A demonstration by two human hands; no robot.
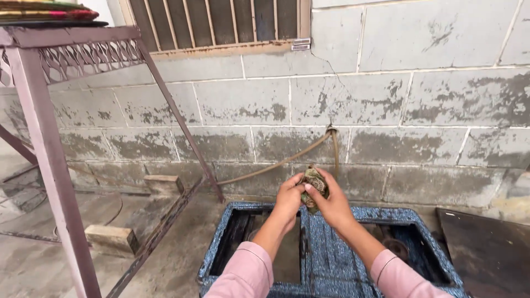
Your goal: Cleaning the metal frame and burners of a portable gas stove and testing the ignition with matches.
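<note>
1. Metal framing of a mauve-painted stand (48, 160) is filling the left side, its slanted brace running down to the concrete floor (165, 259), and a flat stack of coloured cloth or mats (47, 12) is lying on its top edge.
2. Two pale wooden blocks (113, 238) are sitting on the floor beside the stand's lower rail, one near the wall and one closer to the camera.
3. A thin tan hose (276, 164) is coming out of the grey block wall (386, 105) and sagging leftward toward the base of the stand.
4. The left hand (289, 197), in a pink sleeve, is gripping the left edge of a small crumpled olive-brown rag (314, 185), fingers curled tightly on it.
5. The rag is being held up in the air, between both hands, above the rear edge of a blue speckled metal stove top (337, 259) and in front of the wall.
6. The right hand (333, 203), also pink-sleeved, is clamping the rag from the right, its thumb pressing on the cloth; the two hands are close together, touching through the rag.
7. A round burner (396, 248) is showing in the stove's right-hand opening.
8. A dark flat metal sheet (488, 251) is lying just right of the stove.
</note>
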